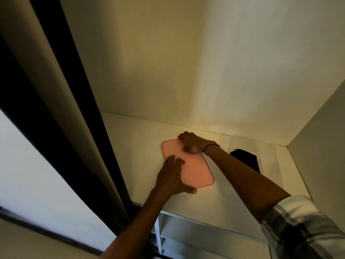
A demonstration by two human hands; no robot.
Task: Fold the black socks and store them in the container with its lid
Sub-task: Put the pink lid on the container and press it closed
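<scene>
Left hand [172,176] lay flat, fingers spread, on near end of pink lid [188,165], frame centre; right hand [193,143] curled over far edge, gripping lid. Socks [246,159] sat in clear container [265,146], right of centre. Best practice: lift lid level, align corners over container, press evenly.

No legible text, label or number anywhere.
</scene>
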